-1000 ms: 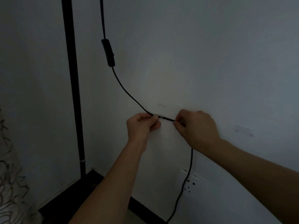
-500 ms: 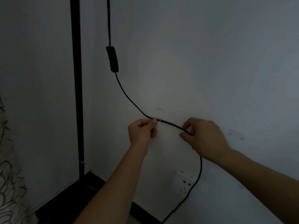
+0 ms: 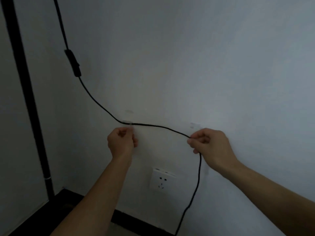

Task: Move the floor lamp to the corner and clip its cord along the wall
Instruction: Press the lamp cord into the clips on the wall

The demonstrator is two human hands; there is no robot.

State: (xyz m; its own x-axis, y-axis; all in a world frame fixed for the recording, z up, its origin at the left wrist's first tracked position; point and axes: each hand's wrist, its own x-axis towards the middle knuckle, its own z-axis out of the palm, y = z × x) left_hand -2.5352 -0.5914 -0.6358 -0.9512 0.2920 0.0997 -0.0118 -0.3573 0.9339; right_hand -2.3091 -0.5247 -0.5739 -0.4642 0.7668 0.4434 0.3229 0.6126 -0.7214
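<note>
The floor lamp's black pole [image 3: 25, 92] stands in the room corner at the left. Its black cord [image 3: 158, 127] hangs down past an inline switch [image 3: 73, 63], runs through a clear clip [image 3: 128, 123] on the wall, then sags right and drops to the floor. My left hand [image 3: 121, 142] is just below that clip, fingers curled with the thumb tip touching it. My right hand [image 3: 210, 144] pinches the cord further right, just below a second clear clip [image 3: 195, 125] that holds nothing.
A white wall socket [image 3: 162, 180] sits low on the wall between my forearms. A black skirting board [image 3: 136, 223] runs along the foot of both walls. A faint adhesive mark [image 3: 129, 111] shows above the first clip.
My right hand has slid right along the cord, away from the first clip and up to the second one. The left hand has stayed at the first clip. The view has shifted right.
</note>
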